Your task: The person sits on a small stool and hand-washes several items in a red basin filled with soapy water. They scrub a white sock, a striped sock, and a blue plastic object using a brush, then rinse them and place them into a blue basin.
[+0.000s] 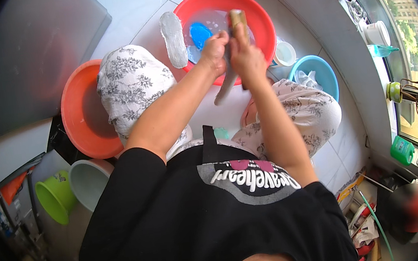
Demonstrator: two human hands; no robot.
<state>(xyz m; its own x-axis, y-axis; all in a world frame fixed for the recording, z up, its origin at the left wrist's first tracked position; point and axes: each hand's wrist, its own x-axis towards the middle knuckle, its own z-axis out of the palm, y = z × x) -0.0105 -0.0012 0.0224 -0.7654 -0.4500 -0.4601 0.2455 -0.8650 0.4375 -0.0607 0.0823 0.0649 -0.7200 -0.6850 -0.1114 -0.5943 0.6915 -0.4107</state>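
One long, pale-grey, round-ended piece (226, 87); left hand (214, 54) curls fingers around it; right hand (249, 63) grips a tan block (238, 19).

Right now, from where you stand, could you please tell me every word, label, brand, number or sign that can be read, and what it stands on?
Black shirt: large white lettering, upside down here; legible, but I won't copy it out.
Green bottle by the window: pale marks, too small to read.
Red basin: no lettering that I can see.
Elsewhere I make out none.
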